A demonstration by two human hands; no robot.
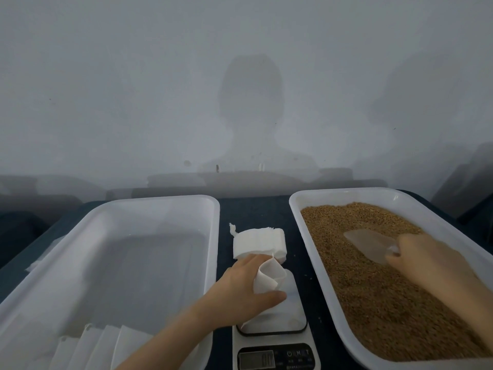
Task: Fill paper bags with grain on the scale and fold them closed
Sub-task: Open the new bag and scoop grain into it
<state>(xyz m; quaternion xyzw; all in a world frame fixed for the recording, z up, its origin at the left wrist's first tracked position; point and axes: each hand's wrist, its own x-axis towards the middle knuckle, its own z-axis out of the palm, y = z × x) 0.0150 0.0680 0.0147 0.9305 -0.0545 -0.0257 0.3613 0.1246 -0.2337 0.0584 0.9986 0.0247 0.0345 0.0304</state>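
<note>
One white open-mouthed paper bag [267,280]

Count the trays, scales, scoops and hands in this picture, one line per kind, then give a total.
White plastic trays: 2 (left tray, grain tray)
Digital scale: 1
Translucent scoop: 1
Hands: 2 (left hand holding a paper bag, right hand gripping the scoop)
Total: 6

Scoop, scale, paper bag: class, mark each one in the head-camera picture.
scoop [369,243]: head view, on its flat translucent blade.
scale [292,312]: head view, on the bare right side of its platform.
paper bag [268,277]: head view, on its white wall below the mouth.
</note>
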